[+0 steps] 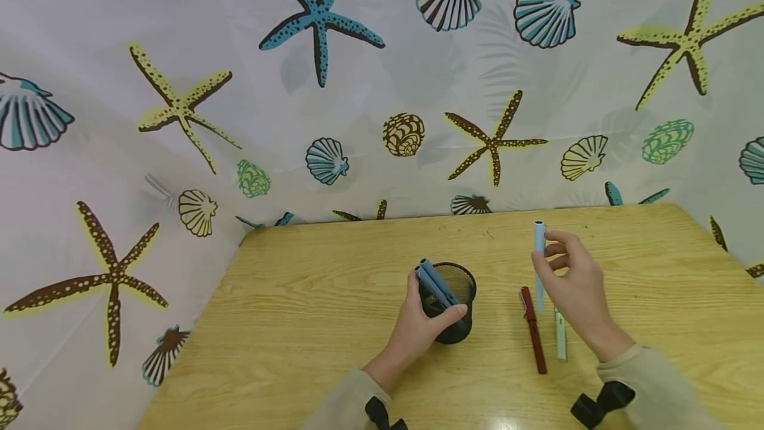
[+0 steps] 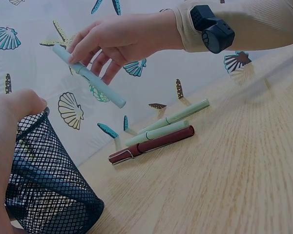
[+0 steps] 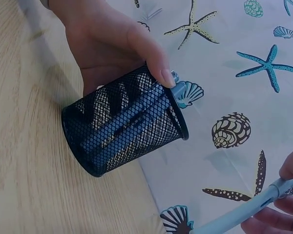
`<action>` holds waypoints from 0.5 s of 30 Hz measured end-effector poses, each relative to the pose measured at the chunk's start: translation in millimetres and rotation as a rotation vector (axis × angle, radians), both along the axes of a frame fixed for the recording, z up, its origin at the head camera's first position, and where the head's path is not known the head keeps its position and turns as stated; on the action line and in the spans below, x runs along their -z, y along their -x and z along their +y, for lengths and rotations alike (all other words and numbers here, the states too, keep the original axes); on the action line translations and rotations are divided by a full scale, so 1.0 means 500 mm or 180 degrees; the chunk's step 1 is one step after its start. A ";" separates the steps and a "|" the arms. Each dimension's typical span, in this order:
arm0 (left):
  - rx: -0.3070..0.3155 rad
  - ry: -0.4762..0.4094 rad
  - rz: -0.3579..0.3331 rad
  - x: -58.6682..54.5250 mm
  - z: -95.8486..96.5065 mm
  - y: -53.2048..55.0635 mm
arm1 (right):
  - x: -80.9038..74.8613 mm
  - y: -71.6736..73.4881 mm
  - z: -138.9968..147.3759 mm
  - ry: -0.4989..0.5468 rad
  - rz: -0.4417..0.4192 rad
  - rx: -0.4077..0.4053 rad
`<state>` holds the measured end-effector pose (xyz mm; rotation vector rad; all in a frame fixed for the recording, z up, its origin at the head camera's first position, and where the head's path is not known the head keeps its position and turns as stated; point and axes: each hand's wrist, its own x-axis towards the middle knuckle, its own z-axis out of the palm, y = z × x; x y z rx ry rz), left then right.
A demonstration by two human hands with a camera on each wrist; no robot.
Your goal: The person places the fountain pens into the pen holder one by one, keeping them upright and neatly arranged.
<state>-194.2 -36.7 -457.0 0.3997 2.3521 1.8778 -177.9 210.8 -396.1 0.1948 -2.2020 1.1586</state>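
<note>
My left hand [image 1: 418, 324] grips a black mesh pen cup [image 2: 58, 195], its thumb over the rim. Inside the cup lean blue pens [image 1: 438, 284], their ends poking out at the top. With thumb and fingers, my right hand [image 1: 570, 281] pinches a light blue pen [image 2: 95, 83] and holds it up above the table. Below that hand lie a dark red pen [image 1: 533, 330] and a pale green pen [image 1: 560, 337]. A second pale green pen [image 2: 180, 114] shows beside them in the left wrist view; the right hand hides it in the head view.
The wooden table [image 1: 310, 284] reaches back to a white cloth [image 1: 382, 71] printed with starfish and shells. That cloth also hangs along the left and right sides. A black wrist camera [image 1: 603, 403] sits on the right sleeve.
</note>
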 end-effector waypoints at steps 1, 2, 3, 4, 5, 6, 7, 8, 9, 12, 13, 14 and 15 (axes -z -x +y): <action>0.0000 -0.0001 -0.0002 -0.001 0.000 0.000 | -0.002 0.000 -0.004 0.0020 0.0011 -0.0023; -0.0005 0.0004 -0.0002 -0.001 0.000 0.000 | -0.003 0.001 -0.007 0.0042 0.0028 -0.0044; -0.0005 0.0007 0.0003 -0.002 0.000 0.000 | -0.005 0.002 -0.011 0.0066 0.0049 -0.0071; -0.0008 0.0015 0.0002 -0.003 0.000 -0.001 | -0.007 0.003 -0.015 0.0094 0.0066 -0.0102; -0.0006 0.0017 0.0005 -0.004 0.000 -0.001 | -0.008 0.003 -0.020 0.0114 0.0078 -0.0131; -0.0002 0.0014 0.0007 -0.004 -0.001 -0.001 | -0.010 0.004 -0.025 0.0137 0.0091 -0.0168; 0.0004 0.0005 0.0007 -0.004 0.000 -0.001 | -0.011 0.004 -0.030 0.0163 0.0099 -0.0203; 0.0010 0.0003 0.0008 -0.004 -0.001 -0.001 | -0.013 0.004 -0.035 0.0187 0.0107 -0.0240; 0.0016 -0.0004 0.0014 -0.004 0.000 -0.001 | -0.017 0.003 -0.041 0.0214 0.0113 -0.0274; 0.0023 -0.0011 0.0041 -0.003 -0.001 -0.001 | -0.038 -0.007 -0.064 0.0286 0.0178 -0.0383; 0.0026 -0.0014 0.0049 -0.003 -0.001 -0.001 | -0.047 -0.012 -0.072 0.0301 0.0198 -0.0411; 0.0029 -0.0018 0.0057 -0.003 -0.002 -0.002 | -0.056 -0.016 -0.079 0.0312 0.0223 -0.0435; 0.0029 -0.0022 0.0064 -0.003 -0.002 -0.002 | -0.065 -0.021 -0.087 0.0323 0.0250 -0.0463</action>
